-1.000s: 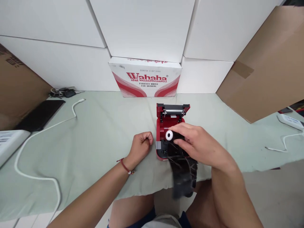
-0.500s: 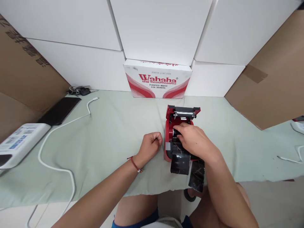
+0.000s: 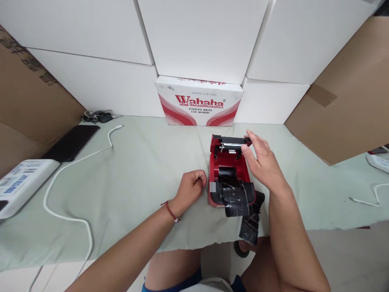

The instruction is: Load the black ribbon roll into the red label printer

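A small red and black label printer point(image 3: 213, 170) stands on the cloth with its lid point(image 3: 232, 140) raised. A roll of black label strip point(image 3: 227, 174) sits in the bay, and its glossy strip drapes over the front edge. Another crinkled black strip point(image 3: 251, 227) hangs beside it toward the table edge. My right hand point(image 3: 263, 164) is at the lid's right corner, thumb in front and fingers at the top and behind. Left of the printer, my left hand point(image 3: 192, 187) rests on the cloth in a loose fist, apart from it, with nothing visible inside.
A Wahaha carton point(image 3: 199, 101) stands behind the printer against white boxes. At left lie a white cable point(image 3: 88, 221), a white device point(image 3: 26, 182), a dark flat slab point(image 3: 74, 142) and keys point(image 3: 101, 117). Brown cardboard point(image 3: 340, 97) walls the right side.
My right hand has left the roll in the bay and moved up to the lid's right corner. The front strip has shifted right. My left hand stays put.
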A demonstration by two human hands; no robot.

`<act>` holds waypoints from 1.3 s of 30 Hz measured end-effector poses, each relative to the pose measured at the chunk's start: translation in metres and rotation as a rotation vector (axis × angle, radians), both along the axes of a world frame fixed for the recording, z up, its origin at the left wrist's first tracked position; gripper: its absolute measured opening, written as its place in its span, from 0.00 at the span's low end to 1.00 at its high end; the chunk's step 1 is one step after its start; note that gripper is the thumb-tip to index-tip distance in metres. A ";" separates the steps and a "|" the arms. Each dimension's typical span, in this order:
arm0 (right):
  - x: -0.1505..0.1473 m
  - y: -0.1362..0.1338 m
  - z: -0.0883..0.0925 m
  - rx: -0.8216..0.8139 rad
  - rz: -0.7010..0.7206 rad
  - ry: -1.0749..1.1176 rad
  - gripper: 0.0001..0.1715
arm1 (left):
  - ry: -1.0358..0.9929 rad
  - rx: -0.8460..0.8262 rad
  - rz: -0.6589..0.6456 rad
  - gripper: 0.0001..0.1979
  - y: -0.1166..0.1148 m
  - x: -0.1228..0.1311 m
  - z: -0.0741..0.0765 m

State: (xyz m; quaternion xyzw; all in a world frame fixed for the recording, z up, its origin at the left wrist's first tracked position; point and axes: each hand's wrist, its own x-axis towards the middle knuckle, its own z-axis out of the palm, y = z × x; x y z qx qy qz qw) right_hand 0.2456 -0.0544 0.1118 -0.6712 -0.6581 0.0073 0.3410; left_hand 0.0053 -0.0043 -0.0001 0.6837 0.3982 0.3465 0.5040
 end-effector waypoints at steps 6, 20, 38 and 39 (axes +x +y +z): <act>0.006 -0.032 0.025 -0.171 0.139 -0.022 0.23 | -0.117 0.055 0.166 0.15 -0.002 0.000 0.002; -0.003 -0.066 0.040 -0.591 0.164 -0.195 0.23 | -0.099 0.360 -0.162 0.23 -0.008 -0.017 0.019; -0.009 -0.096 0.039 -0.543 0.462 -0.134 0.23 | -0.382 -0.046 -0.382 0.19 -0.007 -0.014 0.017; -0.011 -0.099 0.041 -0.555 0.484 -0.131 0.23 | -0.345 -0.043 -0.369 0.18 -0.008 -0.014 0.019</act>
